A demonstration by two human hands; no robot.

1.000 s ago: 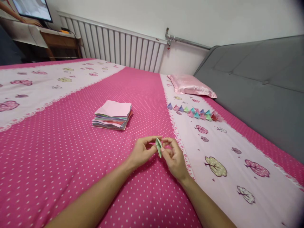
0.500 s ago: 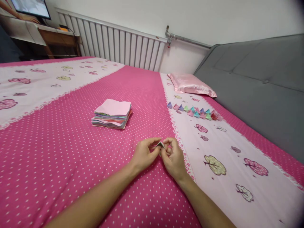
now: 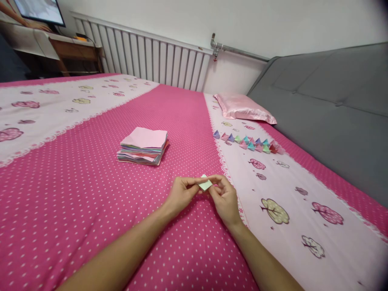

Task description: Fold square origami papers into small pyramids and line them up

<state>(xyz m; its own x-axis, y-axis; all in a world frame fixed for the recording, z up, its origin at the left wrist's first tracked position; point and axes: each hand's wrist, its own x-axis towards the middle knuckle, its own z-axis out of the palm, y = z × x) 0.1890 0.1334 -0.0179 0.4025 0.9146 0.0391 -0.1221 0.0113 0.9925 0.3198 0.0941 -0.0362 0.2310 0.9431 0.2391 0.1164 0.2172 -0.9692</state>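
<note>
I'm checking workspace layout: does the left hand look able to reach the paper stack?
Probably yes: only bedspread shows between the left hand and paper stack, though it holds green paper.

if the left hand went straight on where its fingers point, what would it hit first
Beyond the green paper it pinches, the left hand would likely meet the right hand first, though depth is unclear.

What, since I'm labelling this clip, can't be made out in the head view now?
All in the head view:
Underside of the green paper: hidden by its upper face and fingers of the left hand and right hand.
Number of sheets in the paper stack: edges too fine.
Creases of the folded paper pieces: too small, partly overlapping.
Top of the screen: cut off by the upper edge.
</note>
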